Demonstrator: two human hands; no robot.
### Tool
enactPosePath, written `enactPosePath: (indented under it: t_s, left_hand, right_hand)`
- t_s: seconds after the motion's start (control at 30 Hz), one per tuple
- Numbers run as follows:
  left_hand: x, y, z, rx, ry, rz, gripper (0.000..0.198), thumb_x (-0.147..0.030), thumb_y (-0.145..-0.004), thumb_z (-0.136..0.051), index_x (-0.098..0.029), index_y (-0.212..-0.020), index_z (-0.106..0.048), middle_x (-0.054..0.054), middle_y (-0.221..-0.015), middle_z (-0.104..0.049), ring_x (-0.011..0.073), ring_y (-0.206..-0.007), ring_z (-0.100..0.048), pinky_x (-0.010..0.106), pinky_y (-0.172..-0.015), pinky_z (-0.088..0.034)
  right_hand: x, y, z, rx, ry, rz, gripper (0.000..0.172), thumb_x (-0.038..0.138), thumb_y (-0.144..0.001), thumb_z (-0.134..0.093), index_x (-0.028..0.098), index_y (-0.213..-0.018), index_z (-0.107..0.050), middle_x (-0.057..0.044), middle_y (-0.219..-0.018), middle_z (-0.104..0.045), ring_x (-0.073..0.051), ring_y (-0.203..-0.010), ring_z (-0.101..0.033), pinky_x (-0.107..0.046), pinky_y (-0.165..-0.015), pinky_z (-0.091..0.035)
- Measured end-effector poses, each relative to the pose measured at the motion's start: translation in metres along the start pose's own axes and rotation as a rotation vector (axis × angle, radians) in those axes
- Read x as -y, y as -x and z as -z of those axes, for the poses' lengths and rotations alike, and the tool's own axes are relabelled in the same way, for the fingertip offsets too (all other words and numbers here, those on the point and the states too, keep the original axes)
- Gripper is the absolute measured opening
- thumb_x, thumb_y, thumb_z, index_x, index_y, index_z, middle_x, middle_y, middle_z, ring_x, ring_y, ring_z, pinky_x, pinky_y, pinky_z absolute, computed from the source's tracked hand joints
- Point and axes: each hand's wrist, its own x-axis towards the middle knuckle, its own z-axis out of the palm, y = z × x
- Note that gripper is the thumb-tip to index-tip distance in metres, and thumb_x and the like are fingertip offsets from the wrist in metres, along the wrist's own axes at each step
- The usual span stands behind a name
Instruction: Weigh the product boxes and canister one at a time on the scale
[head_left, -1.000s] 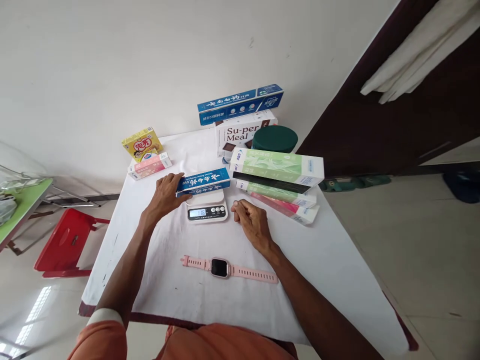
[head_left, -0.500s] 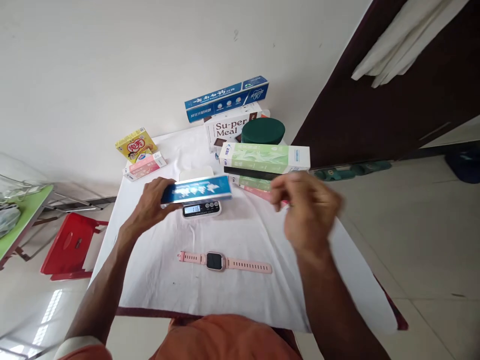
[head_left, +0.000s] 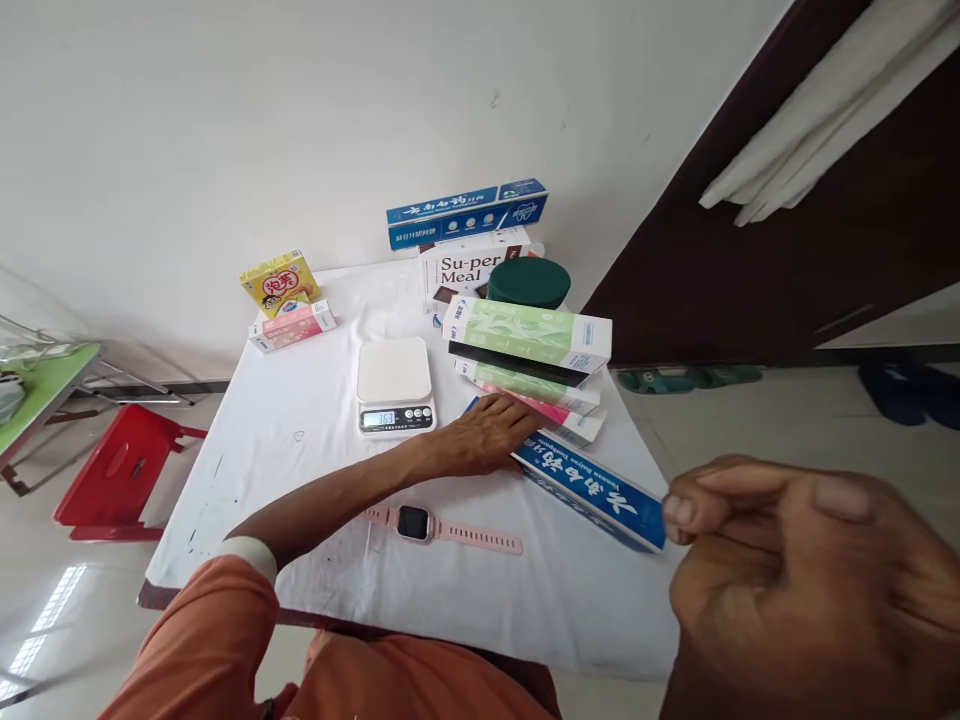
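Observation:
My left hand reaches across the table and grips the left end of a long blue toothpaste box. The box lies at a slant on the cloth, just in front of a stack of green and pink boxes. My right hand is raised close to the camera at the right, its fingers curled in, with nothing visible in them. Left of my left hand stands a white kitchen scale with a bare plate and a lit display. A pink-strapped smartwatch lies below my left forearm, which partly covers its strap.
A green-and-white box tops the stack. Behind it are a dark green round lid, a white Su-per Meal box and another blue toothpaste box. A yellow box and pink box stand back left. A red chair is beside the table.
My left hand has carried the blue toothpaste box from above the scale to the table's right side. The scale's display has changed. My right hand has moved right and nearer the camera.

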Motion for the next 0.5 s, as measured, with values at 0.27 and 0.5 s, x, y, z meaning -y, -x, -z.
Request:
enactPosePath:
  t_s: [0.27, 0.5]
  left_hand:
    - [0.001, 0.001, -0.003, -0.137, -0.145, 0.163, 0.049, -0.04, -0.098, -0.064, -0.014, -0.139, -0.058, 0.021, -0.131, -0.06, 0.0345, -0.121, -0.057, 0.05, -0.099, -0.05]
    - [0.002, 0.067, 0.048, -0.372, 0.049, 0.197, 0.041, -0.045, -0.105, -0.053, -0.02, -0.136, -0.06, 0.016, -0.128, -0.064, 0.0256, -0.12, -0.062, 0.042, -0.101, -0.056]
  right_hand:
    - [-0.026, 0.033, -0.022, 0.347, 0.017, -0.061, 0.038, 0.04, -0.104, -0.056, 0.022, -0.074, -0.069, 0.0, -0.058, -0.057, -0.015, -0.051, -0.052, -0.03, -0.048, -0.041]
    - [-0.067, 0.043, -0.033, 0.646, 0.181, -0.17, 0.043, 0.054, -0.101, -0.056, 0.023, -0.074, -0.068, -0.001, -0.059, -0.059, -0.016, -0.05, -0.053, -0.028, -0.048, -0.045]
